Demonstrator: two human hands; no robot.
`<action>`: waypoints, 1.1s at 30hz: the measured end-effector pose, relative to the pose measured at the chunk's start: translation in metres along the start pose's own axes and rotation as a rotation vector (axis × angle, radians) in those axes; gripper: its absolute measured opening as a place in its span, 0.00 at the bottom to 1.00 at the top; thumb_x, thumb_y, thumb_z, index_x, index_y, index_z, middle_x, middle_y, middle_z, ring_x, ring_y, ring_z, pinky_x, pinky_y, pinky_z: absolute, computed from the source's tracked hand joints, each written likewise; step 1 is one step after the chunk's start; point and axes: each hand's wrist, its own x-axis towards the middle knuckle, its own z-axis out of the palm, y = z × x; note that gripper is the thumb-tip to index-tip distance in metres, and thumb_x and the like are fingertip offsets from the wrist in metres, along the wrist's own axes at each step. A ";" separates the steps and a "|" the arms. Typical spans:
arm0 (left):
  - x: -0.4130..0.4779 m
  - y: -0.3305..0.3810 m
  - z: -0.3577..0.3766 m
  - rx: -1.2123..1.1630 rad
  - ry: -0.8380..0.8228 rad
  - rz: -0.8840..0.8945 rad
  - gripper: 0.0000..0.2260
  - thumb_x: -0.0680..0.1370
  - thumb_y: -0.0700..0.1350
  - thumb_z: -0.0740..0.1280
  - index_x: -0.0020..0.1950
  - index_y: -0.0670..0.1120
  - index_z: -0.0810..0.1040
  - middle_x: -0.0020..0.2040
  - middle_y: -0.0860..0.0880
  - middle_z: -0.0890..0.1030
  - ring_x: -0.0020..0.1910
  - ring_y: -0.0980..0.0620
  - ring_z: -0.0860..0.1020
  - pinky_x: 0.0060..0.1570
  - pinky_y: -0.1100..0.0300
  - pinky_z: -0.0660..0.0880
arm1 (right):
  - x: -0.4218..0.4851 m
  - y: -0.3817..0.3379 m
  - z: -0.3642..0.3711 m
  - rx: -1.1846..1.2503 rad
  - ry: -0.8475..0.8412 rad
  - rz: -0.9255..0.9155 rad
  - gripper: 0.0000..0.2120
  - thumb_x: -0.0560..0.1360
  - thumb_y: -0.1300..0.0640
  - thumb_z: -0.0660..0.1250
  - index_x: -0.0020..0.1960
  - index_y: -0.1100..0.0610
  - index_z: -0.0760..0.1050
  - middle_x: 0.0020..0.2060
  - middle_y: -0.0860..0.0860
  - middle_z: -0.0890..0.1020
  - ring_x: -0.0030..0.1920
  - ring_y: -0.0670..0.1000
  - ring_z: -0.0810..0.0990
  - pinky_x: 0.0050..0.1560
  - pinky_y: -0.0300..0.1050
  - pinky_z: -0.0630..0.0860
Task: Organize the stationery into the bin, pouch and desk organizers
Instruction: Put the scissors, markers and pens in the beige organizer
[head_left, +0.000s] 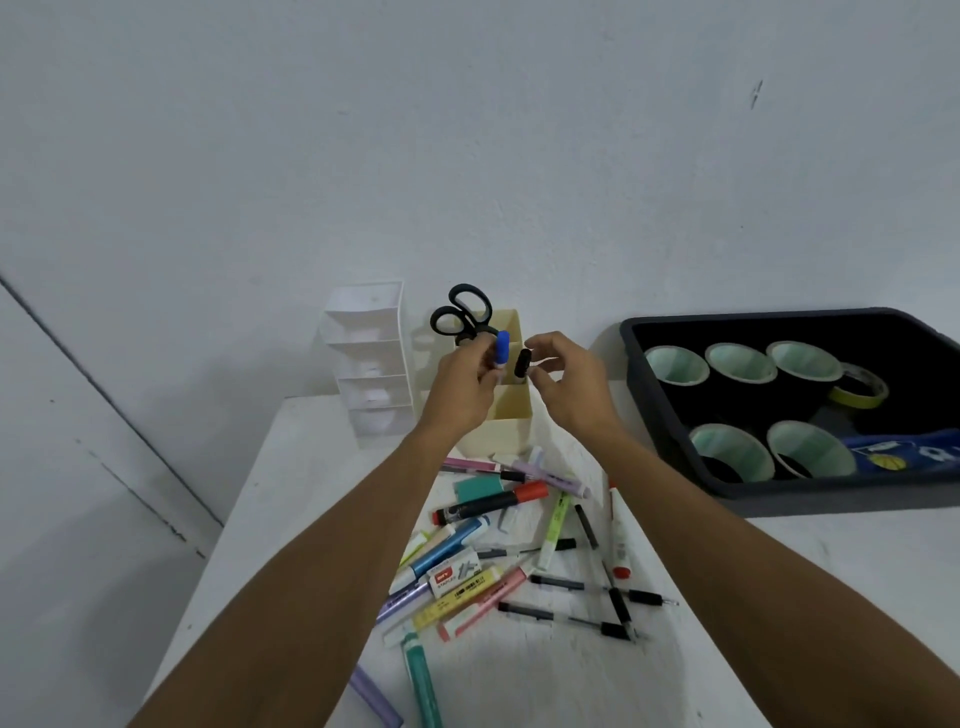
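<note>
My left hand (462, 379) grips a blue-capped marker (502, 347) upright over the cream desk organizer (511, 410). My right hand (563, 382) pinches a black-capped marker (522, 362) just to the right of it, above the same organizer. Black scissors (462, 314) stand handles-up in the organizer's back compartment. A white tiered organizer (366, 358) stands to the left against the wall. Several markers, highlighters and pens (519, 551) lie in a loose pile on the white table (779, 597) between my forearms, with a staples box (452, 574) among them.
A dark grey bin (670, 415) at the right holds several black tape rolls (740, 366), a yellow tape roll (860, 387) and a blue pouch (904, 452). The table's left edge drops off near the white organizer. A teal pen (423, 680) lies near the front edge.
</note>
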 end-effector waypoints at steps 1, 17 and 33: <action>0.001 0.000 0.000 0.009 -0.018 0.012 0.11 0.76 0.34 0.66 0.58 0.43 0.76 0.51 0.45 0.81 0.49 0.50 0.80 0.54 0.55 0.77 | -0.001 0.002 0.000 -0.014 -0.009 0.010 0.12 0.76 0.65 0.68 0.57 0.54 0.77 0.49 0.47 0.81 0.46 0.45 0.79 0.42 0.28 0.71; -0.004 0.001 0.002 -0.060 -0.048 0.013 0.15 0.76 0.33 0.67 0.61 0.44 0.77 0.56 0.44 0.81 0.54 0.49 0.81 0.59 0.55 0.76 | -0.012 0.000 -0.006 -0.010 0.015 0.058 0.14 0.78 0.66 0.62 0.61 0.55 0.76 0.52 0.47 0.80 0.49 0.45 0.78 0.48 0.32 0.72; -0.114 -0.029 -0.035 0.198 -0.154 0.028 0.08 0.75 0.43 0.71 0.53 0.47 0.81 0.44 0.52 0.79 0.38 0.58 0.74 0.41 0.64 0.72 | -0.087 0.037 -0.039 -0.646 -0.282 0.282 0.22 0.74 0.63 0.65 0.67 0.59 0.65 0.55 0.61 0.77 0.55 0.62 0.75 0.47 0.49 0.71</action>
